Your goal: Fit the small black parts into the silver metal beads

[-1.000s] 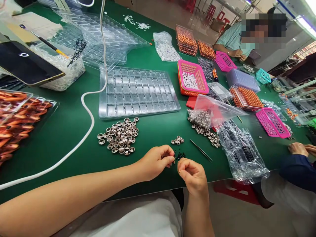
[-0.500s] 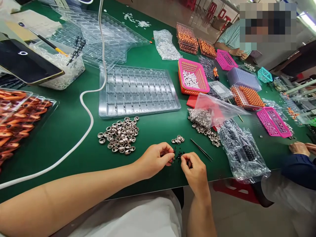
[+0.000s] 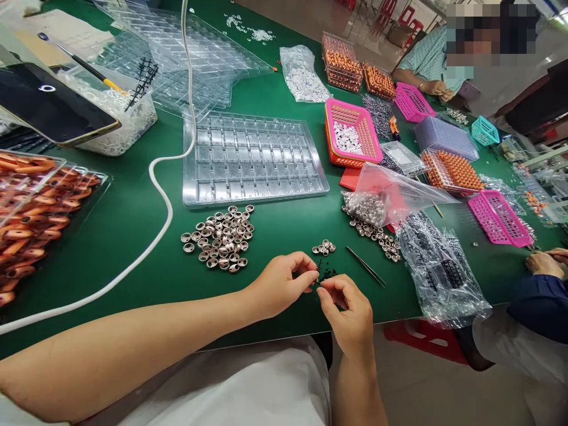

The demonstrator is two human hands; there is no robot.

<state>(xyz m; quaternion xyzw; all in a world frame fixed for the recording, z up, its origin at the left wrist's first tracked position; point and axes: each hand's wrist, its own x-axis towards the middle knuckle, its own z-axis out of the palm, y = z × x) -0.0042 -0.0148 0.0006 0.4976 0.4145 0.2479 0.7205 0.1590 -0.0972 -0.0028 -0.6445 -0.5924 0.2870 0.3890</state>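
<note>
My left hand and my right hand meet fingertip to fingertip over a small cluster of tiny black parts on the green table. Both pinch something small and dark between thumb and finger; what exactly is too small to tell. A little group of metal caps lies just beyond my fingers. A bigger pile of metal caps sits to the left. Thin tweezers lie to the right of my hands.
A clear compartment tray lies beyond the caps, a white cable curving past it. Orange parts are at left, a phone on a tub. Plastic bags, pink baskets and two other people's hands are at right.
My two hands have drawn together, and my right hand's fingers now touch the left's fingertips. The view has shifted slightly.
</note>
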